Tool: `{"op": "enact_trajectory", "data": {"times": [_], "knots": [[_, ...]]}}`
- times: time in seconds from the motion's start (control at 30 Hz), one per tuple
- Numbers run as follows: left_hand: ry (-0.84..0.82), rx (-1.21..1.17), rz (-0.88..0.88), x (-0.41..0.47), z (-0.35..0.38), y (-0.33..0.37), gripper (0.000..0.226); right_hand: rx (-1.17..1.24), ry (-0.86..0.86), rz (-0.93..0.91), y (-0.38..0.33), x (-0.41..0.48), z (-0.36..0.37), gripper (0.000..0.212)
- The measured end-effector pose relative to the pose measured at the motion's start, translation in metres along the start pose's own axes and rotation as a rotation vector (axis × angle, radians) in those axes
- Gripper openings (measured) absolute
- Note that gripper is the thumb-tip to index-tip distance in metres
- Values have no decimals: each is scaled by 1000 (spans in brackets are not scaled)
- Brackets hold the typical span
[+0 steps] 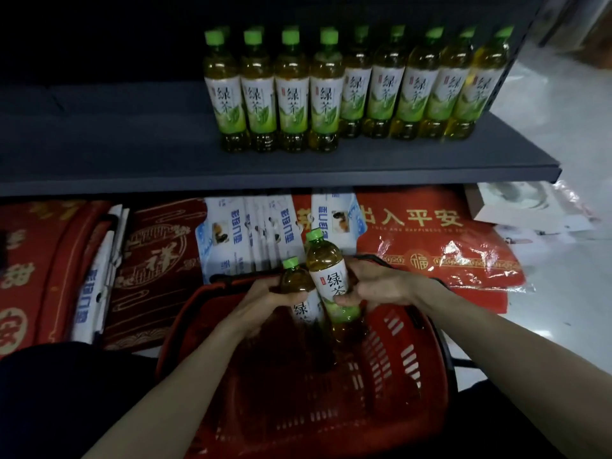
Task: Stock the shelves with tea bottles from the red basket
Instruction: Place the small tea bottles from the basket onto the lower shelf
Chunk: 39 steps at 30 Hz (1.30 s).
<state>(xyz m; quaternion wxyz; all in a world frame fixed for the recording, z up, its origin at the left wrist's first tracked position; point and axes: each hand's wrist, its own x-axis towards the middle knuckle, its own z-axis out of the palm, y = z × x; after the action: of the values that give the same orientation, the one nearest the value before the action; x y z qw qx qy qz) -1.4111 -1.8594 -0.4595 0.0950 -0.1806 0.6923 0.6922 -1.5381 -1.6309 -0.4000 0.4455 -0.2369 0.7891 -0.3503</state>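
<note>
My left hand [265, 298] grips a green-capped tea bottle [296, 276] by its middle, above the red basket [407, 359]. Right beside it, touching, my right hand [374, 286] holds a second tea bottle [326, 263] that stands higher and tilts slightly left. Both bottles hover over the basket's far end. On the grey shelf [132, 154] above, a row of several tea bottles [291, 91] stands upright on the right half, with more behind them.
The shelf's left half is bare and dark. Under the shelf lie red doormats [430, 226], blue-and-white packets [251, 233] and a white box [516, 207] on the pale floor at right. The basket's black handle [231, 278] lies folded at its far rim.
</note>
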Motion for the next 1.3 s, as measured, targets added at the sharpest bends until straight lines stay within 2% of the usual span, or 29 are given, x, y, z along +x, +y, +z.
{"op": "enact_trajectory", "data": {"times": [0.17, 0.33, 0.5, 0.63, 0.83, 1.07, 1.3], "knots": [[16, -115, 90, 10, -4, 49, 54, 76, 9, -79, -30, -3, -29, 71], [49, -70, 228, 17, -8, 112, 43, 146, 110, -225, -48, -2, -57, 67], [131, -76, 370, 27, -2, 156, 40, 135, 275, -367, -59, -3, -84, 53], [207, -16, 515, 38, 9, 186, 49, 175, 395, -470, -63, 0, -104, 54], [223, 10, 679, 58, 28, 229, 34, 309, 698, -599, -70, 7, -120, 54], [284, 5, 849, 87, 50, 265, 39, 339, 925, -704, -79, 22, -140, 54], [323, -3, 865, 128, 69, 276, 65, 398, 1006, -691, -70, 37, -158, 59]]}}
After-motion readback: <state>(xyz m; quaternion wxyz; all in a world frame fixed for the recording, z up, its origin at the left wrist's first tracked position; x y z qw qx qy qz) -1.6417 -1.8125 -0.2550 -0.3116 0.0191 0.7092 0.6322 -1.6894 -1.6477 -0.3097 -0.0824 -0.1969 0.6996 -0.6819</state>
